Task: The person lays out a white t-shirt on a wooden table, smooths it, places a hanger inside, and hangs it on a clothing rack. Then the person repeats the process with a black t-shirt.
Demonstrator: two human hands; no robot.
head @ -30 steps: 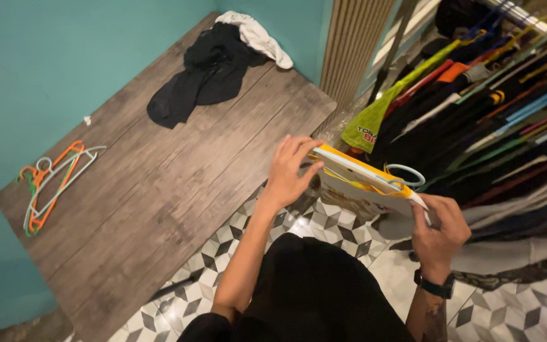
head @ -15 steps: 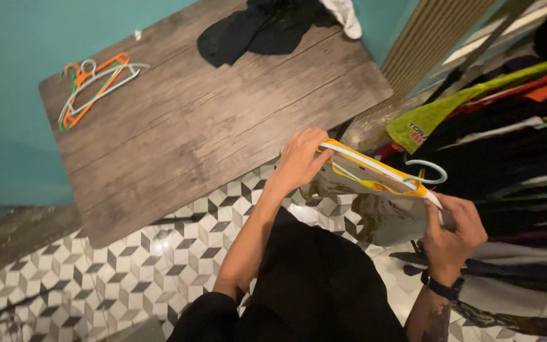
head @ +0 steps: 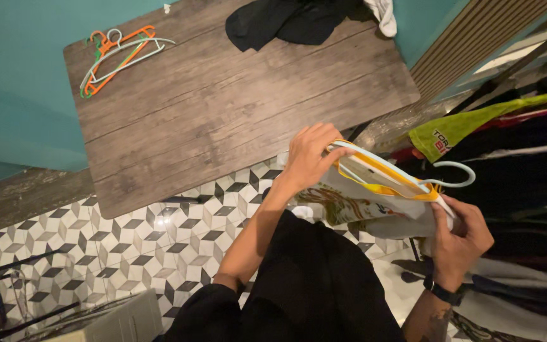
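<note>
At the far left, a small bundle of orange, green and white plastic hangers is seen lying near the back corner of the grey-brown wooden counter, against the teal wall. Further along the counter's back edge, a crumpled black garment is heaped, with a white cloth touching its right end. Below the counter, a floor of grey, black and white geometric tiles is visible.

In the middle, the left hand is closed over the left shoulder of a white and yellow printed shirt, which is held above the floor, just off the counter's front right corner, with a pale plastic hanger inside its neck. The right hand is clamped on the opposite shoulder, its fingers curled tightly around fabric and hanger end.

The step in hand is judged to be the working of the hanger at the shirt's neck; whether it is being slipped in or out cannot be told. A steady grip on both shoulders would be called for.

At the right, a crowded rack of hanging clothes is seen, a lime-green garment uppermost. No true container is shown.
</note>
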